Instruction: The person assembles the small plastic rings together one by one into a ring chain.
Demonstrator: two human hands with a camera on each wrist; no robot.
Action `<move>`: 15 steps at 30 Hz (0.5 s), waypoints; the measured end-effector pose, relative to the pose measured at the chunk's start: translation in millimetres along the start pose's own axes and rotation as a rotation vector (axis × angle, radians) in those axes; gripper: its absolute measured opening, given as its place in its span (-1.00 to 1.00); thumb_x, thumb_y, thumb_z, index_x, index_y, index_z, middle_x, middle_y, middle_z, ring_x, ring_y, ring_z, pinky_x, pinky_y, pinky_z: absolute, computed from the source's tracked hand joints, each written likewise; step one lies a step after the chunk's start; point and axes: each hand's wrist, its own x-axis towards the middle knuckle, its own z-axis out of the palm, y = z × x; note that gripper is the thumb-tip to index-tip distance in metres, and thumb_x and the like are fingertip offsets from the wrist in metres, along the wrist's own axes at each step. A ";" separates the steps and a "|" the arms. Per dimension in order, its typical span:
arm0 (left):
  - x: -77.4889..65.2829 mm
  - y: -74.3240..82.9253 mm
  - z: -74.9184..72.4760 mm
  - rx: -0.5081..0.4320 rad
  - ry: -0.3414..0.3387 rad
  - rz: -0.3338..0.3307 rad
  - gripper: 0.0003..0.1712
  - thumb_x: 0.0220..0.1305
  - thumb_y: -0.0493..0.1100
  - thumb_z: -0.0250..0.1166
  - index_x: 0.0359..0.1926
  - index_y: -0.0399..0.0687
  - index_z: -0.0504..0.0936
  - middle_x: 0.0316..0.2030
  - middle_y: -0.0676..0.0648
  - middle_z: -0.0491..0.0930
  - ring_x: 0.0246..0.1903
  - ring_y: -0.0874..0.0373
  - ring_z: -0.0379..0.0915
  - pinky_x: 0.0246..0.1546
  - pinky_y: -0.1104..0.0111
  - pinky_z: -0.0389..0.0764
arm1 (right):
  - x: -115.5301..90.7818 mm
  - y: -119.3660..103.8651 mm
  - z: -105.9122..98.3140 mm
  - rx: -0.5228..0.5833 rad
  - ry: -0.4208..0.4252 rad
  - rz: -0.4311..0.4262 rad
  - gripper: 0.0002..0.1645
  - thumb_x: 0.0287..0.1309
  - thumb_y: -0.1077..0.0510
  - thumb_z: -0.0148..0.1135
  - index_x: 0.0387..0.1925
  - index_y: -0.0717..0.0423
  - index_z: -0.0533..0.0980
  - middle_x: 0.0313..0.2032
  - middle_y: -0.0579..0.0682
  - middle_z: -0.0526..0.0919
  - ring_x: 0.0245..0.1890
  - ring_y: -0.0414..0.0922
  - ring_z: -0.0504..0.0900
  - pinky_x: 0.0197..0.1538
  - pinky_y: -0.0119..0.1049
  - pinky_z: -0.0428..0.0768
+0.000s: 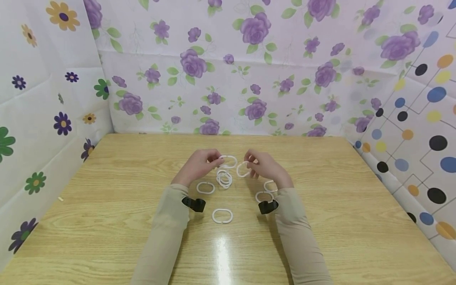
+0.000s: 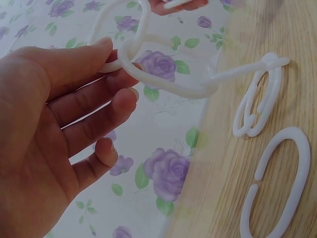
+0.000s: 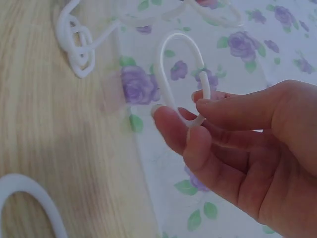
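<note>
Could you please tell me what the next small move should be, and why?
I would probably bring the right hand closer and hook its loose white link onto the end link pinched by the left hand. That end link already joins the chain, while the right hand's link hangs on nothing else and shows a gap in its side.

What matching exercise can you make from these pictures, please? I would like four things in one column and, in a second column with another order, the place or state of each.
1. left hand
2. right hand
3. nearest link to the person
4. back cloth

A. lies flat on the table
B. pinches a separate white link
C. is patterned with purple flowers and green leaves
D. holds one end of a chain of white links

Right pairs: 1-D, 2-B, 3-A, 4-C
</note>
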 end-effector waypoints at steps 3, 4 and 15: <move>0.2 0.3 0.1 0.004 -0.008 0.000 -0.77 0.38 -0.02 0.19 -0.26 -0.06 0.65 -0.37 -0.16 0.64 -0.39 0.13 0.42 -0.29 0.31 0.45 | -1.6 -2.3 -3.6 0.015 0.045 -0.030 -0.86 0.35 0.32 0.01 -0.09 0.24 0.42 -0.20 0.30 0.59 -0.52 -0.08 0.66 -0.31 0.05 0.66; 0.1 0.5 0.1 0.007 -0.009 0.001 -0.77 0.38 -0.02 0.19 -0.26 -0.05 0.65 -0.37 -0.16 0.64 -0.39 0.13 0.42 -0.29 0.31 0.45 | -2.3 -3.2 -4.7 0.015 0.055 -0.036 -0.83 0.35 0.32 0.02 -0.07 0.24 0.44 -0.20 0.30 0.60 -0.52 -0.08 0.66 -0.30 0.05 0.66; -0.5 1.7 -0.7 0.019 -0.022 -0.008 -0.75 0.38 0.01 0.19 -0.25 -0.05 0.65 -0.36 -0.08 0.65 -0.35 0.13 0.44 -0.25 0.30 0.47 | -8.9 -11.2 -16.4 0.145 0.100 -0.085 -0.66 0.31 0.36 0.08 0.10 0.25 0.47 -0.13 0.37 0.57 -0.41 -0.08 0.70 -0.23 -0.20 0.70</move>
